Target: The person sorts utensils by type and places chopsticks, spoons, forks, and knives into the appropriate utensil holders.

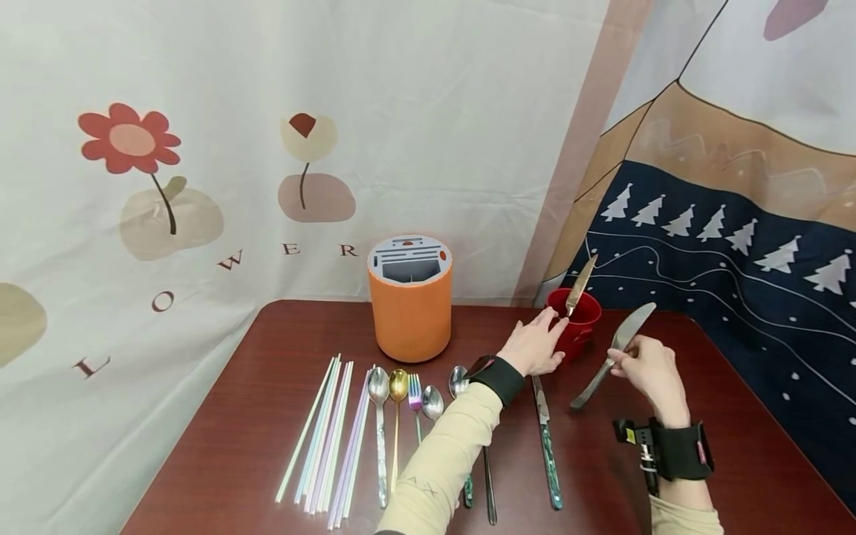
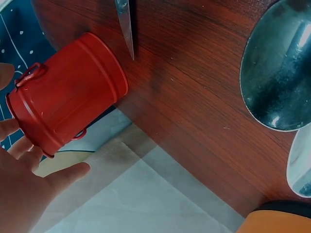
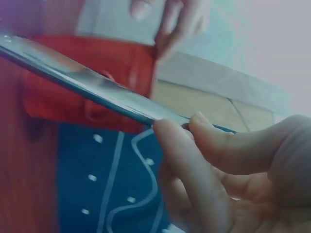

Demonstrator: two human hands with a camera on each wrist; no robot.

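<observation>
A small red bucket (image 1: pixel 576 327) with side handles stands at the back right of the table, and a gold knife (image 1: pixel 582 284) leans upright in it. My left hand (image 1: pixel 533 345) reaches to the bucket, its fingertips touching the rim; the left wrist view shows the thumb stretched out apart from it. To the right of the bucket, my right hand (image 1: pixel 649 371) pinches a silver table knife (image 1: pixel 631 327) near its middle, blade slanting up and handle down. The right wrist view shows thumb and index finger (image 3: pixel 182 150) on this knife.
An orange cylindrical utensil holder (image 1: pixel 411 319) stands at the back. Left of centre lie pale chopsticks (image 1: pixel 328 438), then several spoons (image 1: pixel 378 386) and a rainbow fork (image 1: pixel 414 390), partly hidden by my left arm. A green-handled knife (image 1: pixel 548 453) lies below the bucket.
</observation>
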